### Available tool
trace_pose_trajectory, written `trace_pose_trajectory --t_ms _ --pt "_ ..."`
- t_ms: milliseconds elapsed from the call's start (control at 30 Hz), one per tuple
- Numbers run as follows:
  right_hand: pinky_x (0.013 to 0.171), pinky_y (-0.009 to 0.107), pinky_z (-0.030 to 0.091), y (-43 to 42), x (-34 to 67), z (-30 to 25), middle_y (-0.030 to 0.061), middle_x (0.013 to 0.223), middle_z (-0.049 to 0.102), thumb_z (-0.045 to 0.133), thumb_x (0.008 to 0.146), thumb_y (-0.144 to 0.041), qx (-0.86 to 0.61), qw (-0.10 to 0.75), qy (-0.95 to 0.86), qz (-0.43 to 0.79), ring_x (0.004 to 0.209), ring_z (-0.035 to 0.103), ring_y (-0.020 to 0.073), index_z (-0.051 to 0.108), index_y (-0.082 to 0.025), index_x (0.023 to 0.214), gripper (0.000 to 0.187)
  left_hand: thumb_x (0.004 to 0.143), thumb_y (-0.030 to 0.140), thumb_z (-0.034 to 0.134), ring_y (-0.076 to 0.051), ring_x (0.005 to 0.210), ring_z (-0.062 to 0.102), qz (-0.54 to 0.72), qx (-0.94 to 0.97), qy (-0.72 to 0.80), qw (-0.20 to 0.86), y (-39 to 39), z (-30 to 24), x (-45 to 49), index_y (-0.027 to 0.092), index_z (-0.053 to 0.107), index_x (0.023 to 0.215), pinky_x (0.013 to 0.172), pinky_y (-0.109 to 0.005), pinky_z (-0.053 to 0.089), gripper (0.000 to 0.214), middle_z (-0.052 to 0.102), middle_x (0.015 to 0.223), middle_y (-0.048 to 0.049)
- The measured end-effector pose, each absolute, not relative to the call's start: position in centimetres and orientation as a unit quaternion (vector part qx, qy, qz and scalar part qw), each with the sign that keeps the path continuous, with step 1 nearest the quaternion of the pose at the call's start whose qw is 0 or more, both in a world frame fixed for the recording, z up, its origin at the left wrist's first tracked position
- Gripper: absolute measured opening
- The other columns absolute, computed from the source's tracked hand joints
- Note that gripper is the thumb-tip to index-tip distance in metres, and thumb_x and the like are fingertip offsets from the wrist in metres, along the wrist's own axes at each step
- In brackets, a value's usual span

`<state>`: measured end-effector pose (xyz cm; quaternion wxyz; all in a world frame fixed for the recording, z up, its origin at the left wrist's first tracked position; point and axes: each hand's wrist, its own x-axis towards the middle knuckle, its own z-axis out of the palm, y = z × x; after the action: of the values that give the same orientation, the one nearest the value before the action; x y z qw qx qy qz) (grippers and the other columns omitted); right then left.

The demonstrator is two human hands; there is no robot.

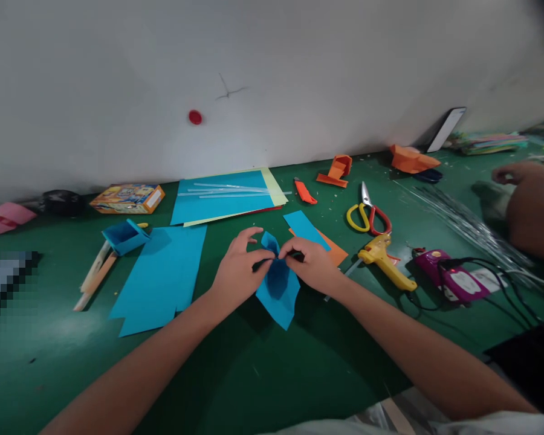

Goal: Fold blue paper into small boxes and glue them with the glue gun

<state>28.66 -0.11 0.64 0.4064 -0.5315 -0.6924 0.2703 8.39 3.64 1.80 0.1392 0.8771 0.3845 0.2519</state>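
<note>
Fingers (265, 258) of two hands (236, 266) pinch one blue paper (279, 290) — one glue gun (387, 261) nearby.

One hand-held blue paper (278, 296), one glue gun (387, 261), two folded orange papers (414, 159)

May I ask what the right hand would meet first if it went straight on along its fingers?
Past the folded blue paper it pinches, the right hand would probably meet the left hand first; depth is unclear.
</note>
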Motion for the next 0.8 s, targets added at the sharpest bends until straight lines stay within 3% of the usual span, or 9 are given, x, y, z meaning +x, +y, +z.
trace_pose_trajectory --t_ms 400,600,800 --pt "0.064 0.028 0.047 -0.49 28.73 1.27 0.0037 0.092 0.071 0.053 0.085 -0.017 -0.527 0.416 -0.690 0.271 0.077 0.063 0.0169 0.069 -0.023 0.087 0.017 0.082 0.024 0.071 -0.033 0.114 0.057 0.221 0.858 0.437 0.157 3.99 2.29 8.09 0.021 0.073 0.091 0.088 -0.051 0.057 0.010 0.036 0.146 -0.0101" --pt "0.061 0.028 0.045 -0.36 29.03 1.08 0.0029 0.092 0.071 0.054 0.085 -0.017 -0.533 0.427 -0.683 0.261 0.074 0.062 0.0164 0.070 -0.024 0.087 0.017 0.084 0.022 0.069 -0.028 0.107 0.052 0.240 0.855 0.440 0.132 3.87 2.28 8.10 0.023 0.074 0.092 0.087 -0.045 0.053 0.009 0.039 0.125 -0.0094" --pt "0.066 0.030 0.047 -0.05 29.26 0.72 0.0028 0.091 0.071 0.054 0.083 -0.018 -0.545 0.446 -0.661 0.259 0.075 0.062 0.0173 0.069 -0.023 0.087 0.016 0.094 0.022 0.054 -0.018 0.081 0.056 0.251 0.859 0.416 0.157 3.69 2.34 8.17 0.021 0.062 0.101 0.065 -0.031 0.048 0.011 0.054 0.100 -0.0049"
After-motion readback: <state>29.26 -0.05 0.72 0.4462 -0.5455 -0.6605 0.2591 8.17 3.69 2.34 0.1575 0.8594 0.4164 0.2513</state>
